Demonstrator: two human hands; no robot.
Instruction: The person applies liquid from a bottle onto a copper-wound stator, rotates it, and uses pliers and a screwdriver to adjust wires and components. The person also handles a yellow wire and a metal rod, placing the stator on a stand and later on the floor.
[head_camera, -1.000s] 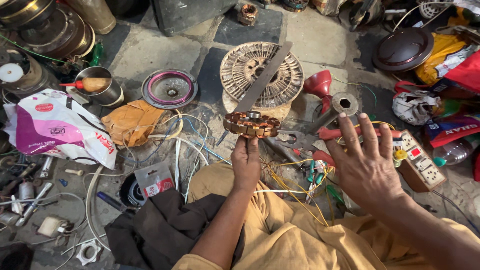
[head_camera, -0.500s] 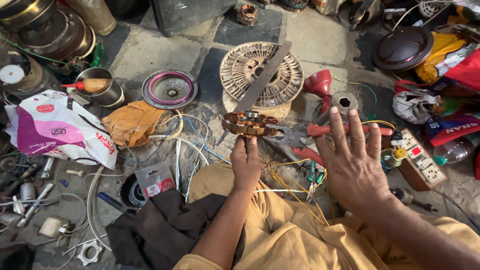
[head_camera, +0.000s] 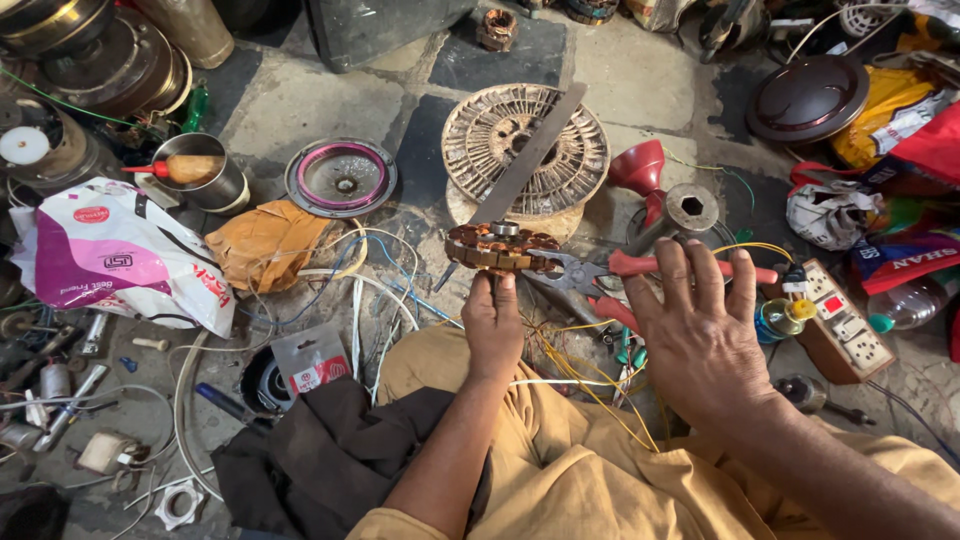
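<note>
The left hand is clamped on a copper-wound stator, holding it up level above the floor, just in front of the person's knees. Its fingers wrap the near edge from below, thumb on top. The right hand holds nothing: its fingers are spread wide apart, palm down, hovering just over red-handled pliers that lie on the floor to the right of the stator. Yellow wires trail across the lap below both hands. Beyond the stator stands a round slotted rotor with a flat metal bar laid across it.

Judging by the hands, the step is a steadying of the winding for work while the free hand goes for a tool. A next move would call for the right grip to close around the pliers' handles, with the left keeping the stator level and still.
</note>
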